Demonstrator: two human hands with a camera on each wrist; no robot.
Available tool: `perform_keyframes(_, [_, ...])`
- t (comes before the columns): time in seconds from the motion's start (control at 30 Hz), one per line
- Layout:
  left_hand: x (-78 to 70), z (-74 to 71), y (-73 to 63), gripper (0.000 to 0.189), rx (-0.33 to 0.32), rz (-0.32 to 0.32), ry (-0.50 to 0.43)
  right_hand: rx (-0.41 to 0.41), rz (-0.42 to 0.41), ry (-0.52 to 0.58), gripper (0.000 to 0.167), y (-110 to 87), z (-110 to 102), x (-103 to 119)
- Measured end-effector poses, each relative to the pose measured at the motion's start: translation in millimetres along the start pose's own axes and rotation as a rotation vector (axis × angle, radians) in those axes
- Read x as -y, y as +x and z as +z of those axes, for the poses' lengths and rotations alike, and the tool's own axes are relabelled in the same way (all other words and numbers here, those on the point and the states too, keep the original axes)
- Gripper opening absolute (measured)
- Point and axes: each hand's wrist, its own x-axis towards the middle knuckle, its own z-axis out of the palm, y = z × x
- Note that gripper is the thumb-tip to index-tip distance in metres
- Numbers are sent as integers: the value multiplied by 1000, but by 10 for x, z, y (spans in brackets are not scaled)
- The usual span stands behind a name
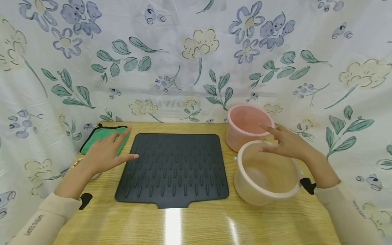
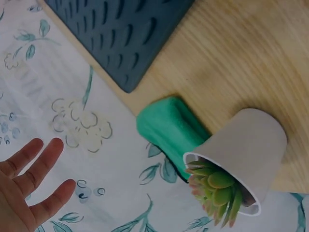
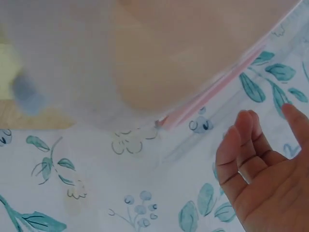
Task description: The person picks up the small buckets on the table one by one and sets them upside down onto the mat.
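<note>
Left hand [image 1: 103, 151]: I'm hovering, fingers apart, over the green cloth [image 1: 98, 136], back-left corner of the worktop [image 1: 122, 224].
Plant pot [image 2: 251, 145]: sitting near the left edge; me dipping low could be tipping it.
Black mat [image 1: 176, 166]: lying mid-worktop, leaving room along the front edge.
Pink bucket [image 1: 237, 136]: standing back-right, beige bucket [image 1: 248, 185] kinda crowding its front.
Right hand [image 1: 284, 142]: hovering above them, fingers apart; snagging a rim could be jolting both.
</note>
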Motion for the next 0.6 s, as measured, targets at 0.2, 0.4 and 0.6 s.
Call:
perform_keyframes(0.2, [0, 77, -68, 104, 2, -6, -9, -20, 5, 7, 89, -98, 40, -100])
perform_keyframes(0.4, [29, 159, -100, 104, -5, 0, -21, -87, 6, 12, 85, -175, 116, -185])
perform_keyframes(0.6, [57, 253, -147, 104, -2, -1, -37, -148, 26, 23, 84, -295, 187, -234])
